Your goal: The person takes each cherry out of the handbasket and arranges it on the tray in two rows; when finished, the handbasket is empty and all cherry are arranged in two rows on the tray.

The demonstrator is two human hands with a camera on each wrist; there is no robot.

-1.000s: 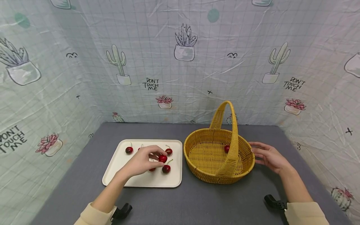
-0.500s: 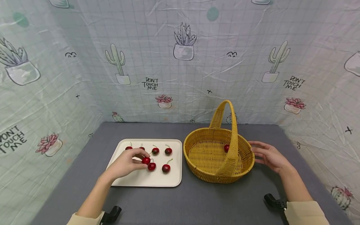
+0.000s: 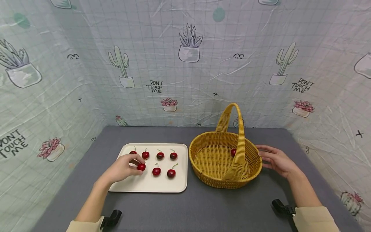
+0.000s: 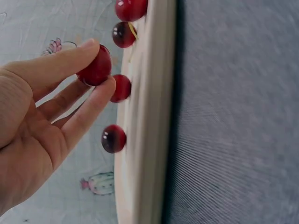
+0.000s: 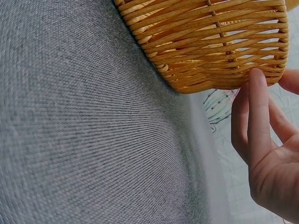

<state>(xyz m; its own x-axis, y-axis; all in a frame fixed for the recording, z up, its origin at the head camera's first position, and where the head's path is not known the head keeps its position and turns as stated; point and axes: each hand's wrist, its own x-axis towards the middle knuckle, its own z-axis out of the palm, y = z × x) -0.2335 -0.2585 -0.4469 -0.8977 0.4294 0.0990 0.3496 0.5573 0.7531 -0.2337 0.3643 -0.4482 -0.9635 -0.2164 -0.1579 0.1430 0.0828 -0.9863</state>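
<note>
In the head view my left hand point(image 3: 120, 169) pinches a red cherry point(image 3: 141, 167) between thumb and fingertips, over the left part of the cream tray point(image 3: 150, 186). The left wrist view shows this glossy held cherry point(image 4: 95, 66) close up; no stem shows on it. Several cherries with stems lie on the tray, among them a front cherry point(image 3: 156, 171). My right hand point(image 3: 278, 162) rests its extended fingertips on the right side of the yellow wicker basket point(image 3: 208, 180); the right wrist view shows a straight finger point(image 5: 258, 100) against the weave.
One cherry point(image 3: 233, 152) lies inside the basket, partly behind its tall arched handle point(image 3: 241, 138). Tray and basket stand side by side on a grey table point(image 3: 185, 211). A patterned cloth point(image 3: 188, 77) hangs behind and around the sides.
My left hand has moved left across the tray with the cherry in its fingers, uncovering cherries in the middle. My right hand and the basket have stayed in place.
</note>
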